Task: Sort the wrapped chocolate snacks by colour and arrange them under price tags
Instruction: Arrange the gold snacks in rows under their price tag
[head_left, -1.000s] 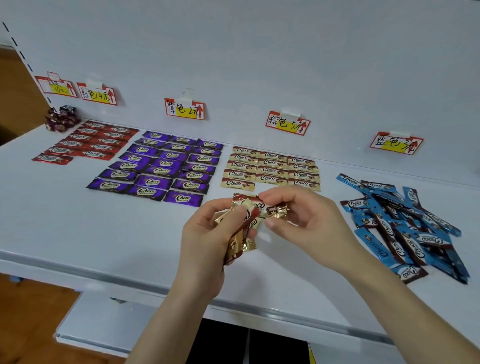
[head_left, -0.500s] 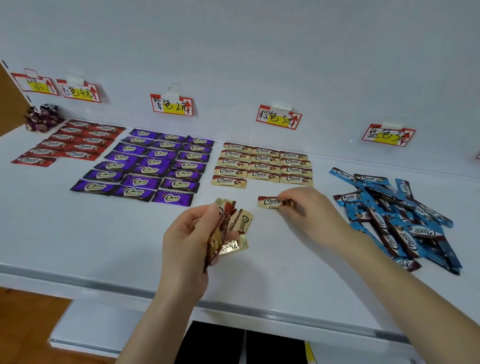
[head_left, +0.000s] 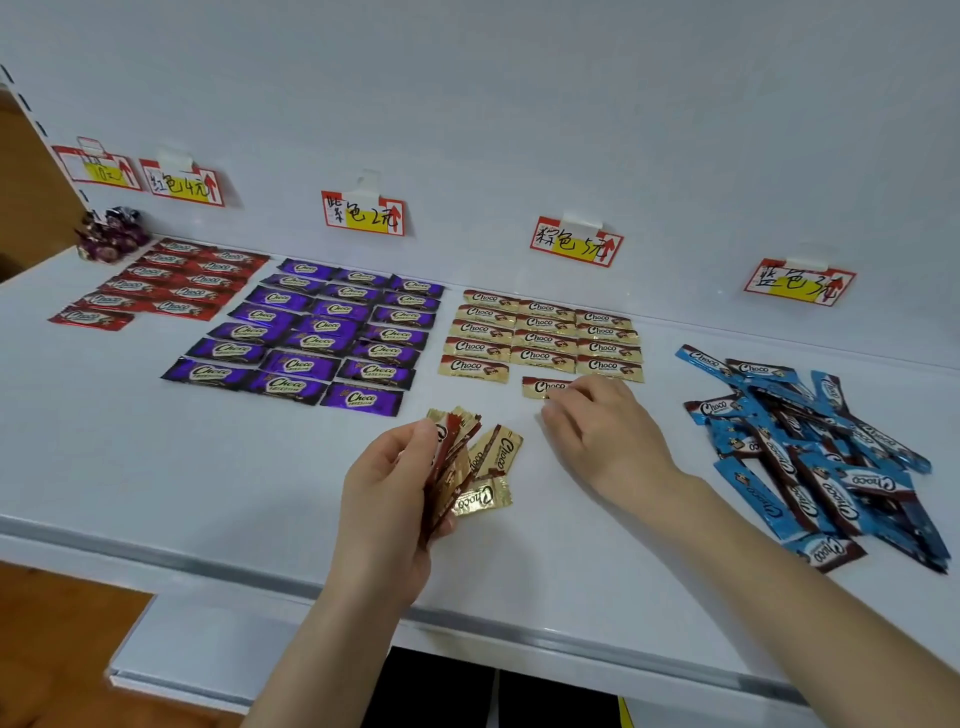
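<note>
My left hand (head_left: 387, 488) grips a fanned bunch of several gold-and-brown Choco snacks (head_left: 475, 460) above the white shelf (head_left: 208, 493). My right hand (head_left: 602, 434) pinches the right end of a single gold snack (head_left: 545, 387), which lies flat just below the middle column of the gold grid (head_left: 543, 338). That grid sits under the brown price tag (head_left: 575, 241). Red snacks (head_left: 166, 283) lie in rows under the red tag (head_left: 183, 183), and purple snacks (head_left: 317, 335) under the purple tag (head_left: 362, 214). A loose heap of blue snacks (head_left: 815, 452) lies below the blue tag (head_left: 799, 281).
A small pile of dark twisted-wrapper candies (head_left: 111, 234) sits at the far left under another tag (head_left: 98, 167). The white back wall rises right behind the rows. The shelf's front edge (head_left: 467, 623) runs below my wrists, with a lower shelf beneath.
My right hand pulled one gold snack out of the bunch in my left hand, carried it forward and set it down below the gold grid. My left hand stayed put with the rest.
</note>
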